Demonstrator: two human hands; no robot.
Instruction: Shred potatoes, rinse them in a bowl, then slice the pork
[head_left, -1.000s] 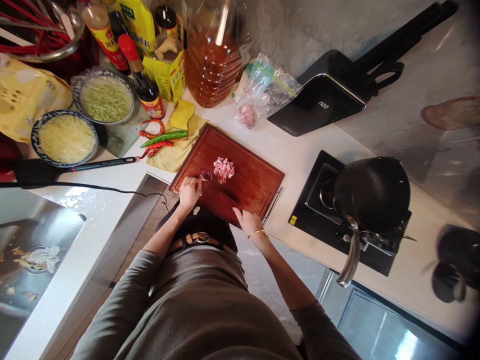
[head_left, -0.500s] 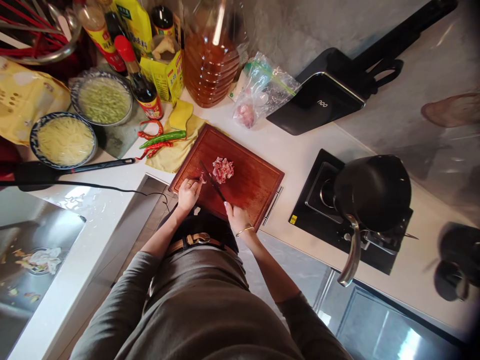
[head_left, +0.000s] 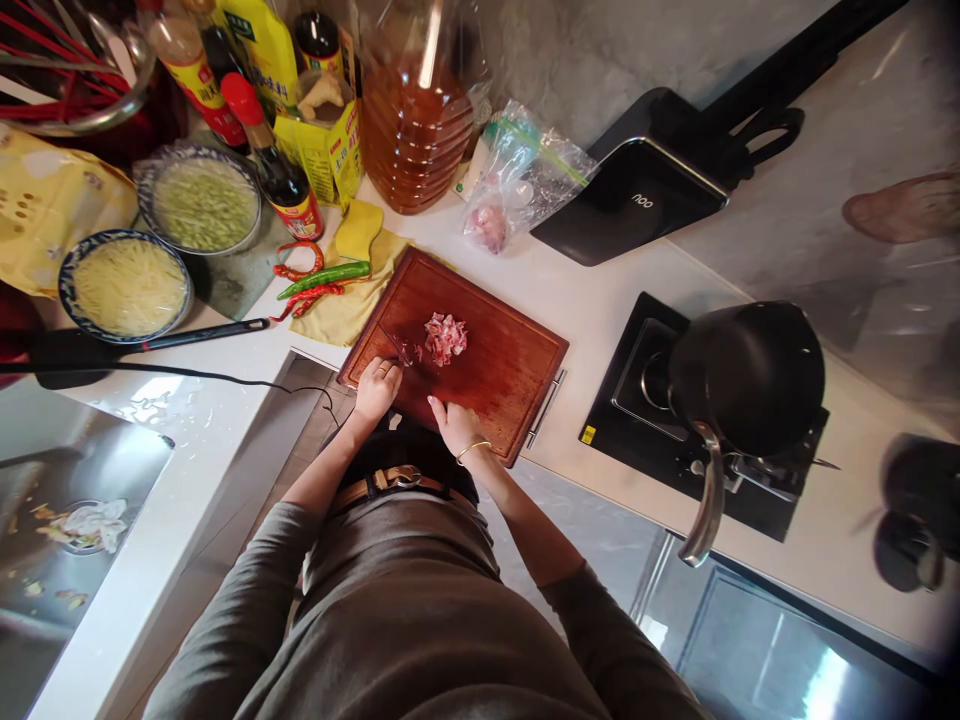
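A wooden cutting board (head_left: 495, 370) lies on the counter in front of me, with a small heap of sliced raw meat (head_left: 445, 339) near its middle. My right hand (head_left: 459, 428), a bracelet on its wrist, is closed round the handle of a dark knife (head_left: 421, 378). The blade slants up and left over the board, close to my left fingers, and is hard to make out against the wood. My left hand (head_left: 379, 388), with a ring, has its fingers curled down at the board's left edge on a piece of meat, mostly hidden beneath them. Small scraps lie beside the blade.
Chillies (head_left: 322, 282) and ginger lie on a yellow cloth (head_left: 319, 322) left of the board. Two bowls (head_left: 124, 285) of shreds, sauce bottles (head_left: 289, 190) and an oil jug (head_left: 416, 130) stand behind. A knife block (head_left: 634, 200) and a pan (head_left: 746, 380) on a stove are right; a sink (head_left: 67, 460) is left.
My right hand and the knife have moved left, nearer my left hand. My left hand has hardly moved; the meat poking out from its fingers shows less now.
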